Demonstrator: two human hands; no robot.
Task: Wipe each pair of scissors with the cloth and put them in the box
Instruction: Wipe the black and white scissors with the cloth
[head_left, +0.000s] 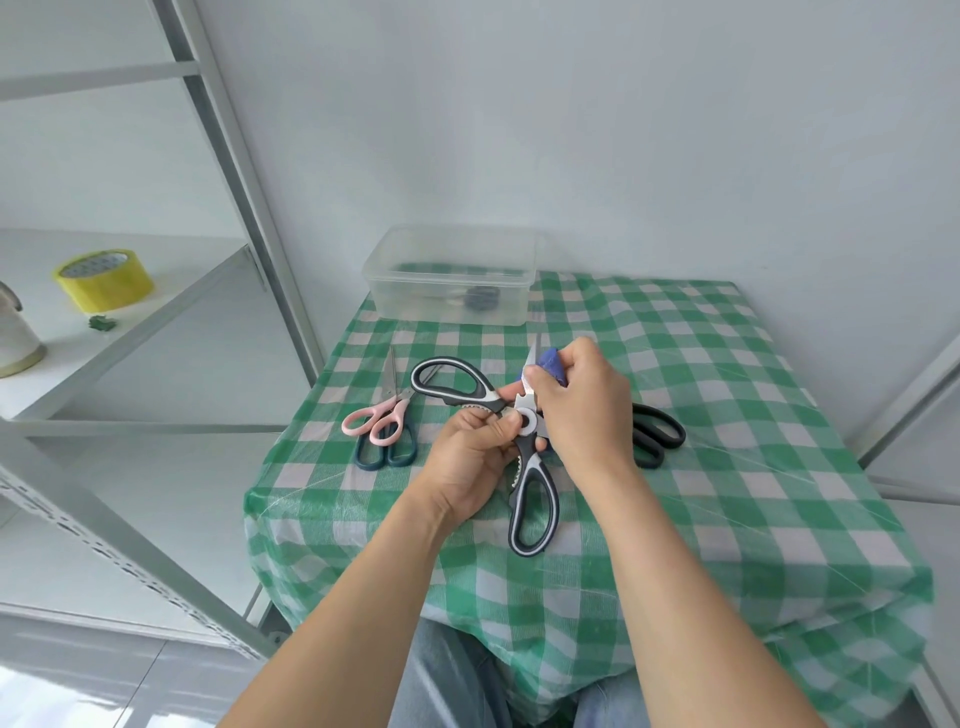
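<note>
Nearest, left hand (467, 457) curled, thumb and fingers pinching the pivot of the grey-handled scissors (527, 422), spread wide above the surface (727, 467): one handle toward the person, the other far-left, blade pointing away. Right hand (582, 410) curled round the blue cloth (551, 364), pressed against that blade. Beyond, clear box (452, 249) at the far edge.

a green-and-white checked plastic tablecloth (727, 415) covers the table in front of me. to my left, a grey metal shelf rack (182, 283) holds a yellow roll of tape (104, 280), with a small green scrap (102, 322) just beside it.
</note>
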